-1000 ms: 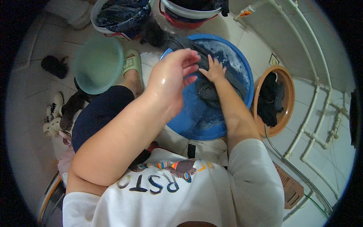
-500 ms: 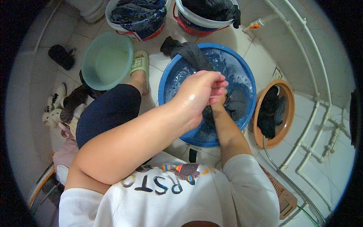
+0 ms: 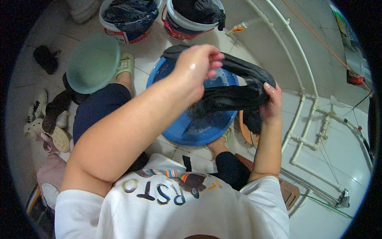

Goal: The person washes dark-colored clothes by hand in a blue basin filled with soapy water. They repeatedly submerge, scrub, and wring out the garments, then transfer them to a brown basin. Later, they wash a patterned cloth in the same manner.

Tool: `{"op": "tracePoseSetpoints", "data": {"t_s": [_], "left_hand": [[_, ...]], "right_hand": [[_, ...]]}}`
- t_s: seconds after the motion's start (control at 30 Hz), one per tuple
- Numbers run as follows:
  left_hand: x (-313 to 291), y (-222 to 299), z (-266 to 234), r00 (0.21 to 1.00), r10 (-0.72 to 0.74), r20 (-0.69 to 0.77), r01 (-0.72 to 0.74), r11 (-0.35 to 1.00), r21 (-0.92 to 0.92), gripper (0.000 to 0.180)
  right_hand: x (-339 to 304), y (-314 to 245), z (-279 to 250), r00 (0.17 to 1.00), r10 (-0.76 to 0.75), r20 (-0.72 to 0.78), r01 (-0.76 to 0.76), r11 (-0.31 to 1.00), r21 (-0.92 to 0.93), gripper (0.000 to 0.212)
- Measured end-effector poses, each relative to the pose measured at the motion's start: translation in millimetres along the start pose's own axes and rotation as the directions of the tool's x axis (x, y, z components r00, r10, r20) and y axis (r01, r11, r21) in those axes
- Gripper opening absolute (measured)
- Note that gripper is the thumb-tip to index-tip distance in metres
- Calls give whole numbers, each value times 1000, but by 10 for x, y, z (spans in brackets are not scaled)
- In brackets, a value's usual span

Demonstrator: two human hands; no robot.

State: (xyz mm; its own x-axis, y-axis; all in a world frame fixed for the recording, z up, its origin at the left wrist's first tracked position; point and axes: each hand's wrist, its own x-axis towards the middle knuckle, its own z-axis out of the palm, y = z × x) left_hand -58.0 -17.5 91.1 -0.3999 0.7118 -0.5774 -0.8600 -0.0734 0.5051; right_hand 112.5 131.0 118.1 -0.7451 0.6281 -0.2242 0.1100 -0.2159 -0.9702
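Observation:
My right hand [image 3: 272, 99] is closed on a long, wet black garment [image 3: 242, 95], lifting a fold of it over the right rim of the blue basin [image 3: 187, 139]. The garment's upper strip runs left to the basin's far rim; its lower part drops towards the soapy water. Above the basin is my left hand [image 3: 201, 65], wet, its fingers loosely bent and apart, with nothing visible in them. The garment passes behind this hand, and whether they touch is hard to see. My left thumb is hidden.
Two white buckets of dark clothes [image 3: 131, 32] [image 3: 191, 28] stand beyond the basin. A pale green basin [image 3: 71, 75] is at the left, above shoes [image 3: 38, 107]. An orange tub [image 3: 246, 129] sits beside the blue basin, partly hidden. White pipes [image 3: 296, 67] line the right wall.
My right hand has come up out of the blue basin and moved right, drawing the black garment up with it. My left hand stays above the basin. The whole view has shifted.

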Motion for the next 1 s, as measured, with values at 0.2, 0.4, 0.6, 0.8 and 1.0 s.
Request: {"op": "tracePoseSetpoints", "data": {"t_s": [0.2, 0.4, 0.6, 0.8, 1.0], "left_hand": [[-13, 85, 10, 996, -12, -84, 9, 999, -43, 15], [28, 101, -6, 999, 9, -49, -11, 999, -42, 15], [67, -83, 43, 999, -52, -9, 52, 998, 30, 16], [120, -203, 70, 997, -76, -15, 77, 993, 86, 19], [125, -324, 122, 986, -164, -24, 166, 977, 130, 21]], "right_hand": [[-366, -51, -106, 944, -299, -142, 321, 932, 170, 49], [-470, -360, -422, 875, -309, -374, 363, 928, 83, 45], [-109, 540, -692, 974, 18, -226, -152, 791, -593, 36], [-127, 2086, -818, 999, 24, 41, 42, -79, -996, 22], [-258, 3081, -798, 958, 279, 72, 121, -163, -979, 10]]}}
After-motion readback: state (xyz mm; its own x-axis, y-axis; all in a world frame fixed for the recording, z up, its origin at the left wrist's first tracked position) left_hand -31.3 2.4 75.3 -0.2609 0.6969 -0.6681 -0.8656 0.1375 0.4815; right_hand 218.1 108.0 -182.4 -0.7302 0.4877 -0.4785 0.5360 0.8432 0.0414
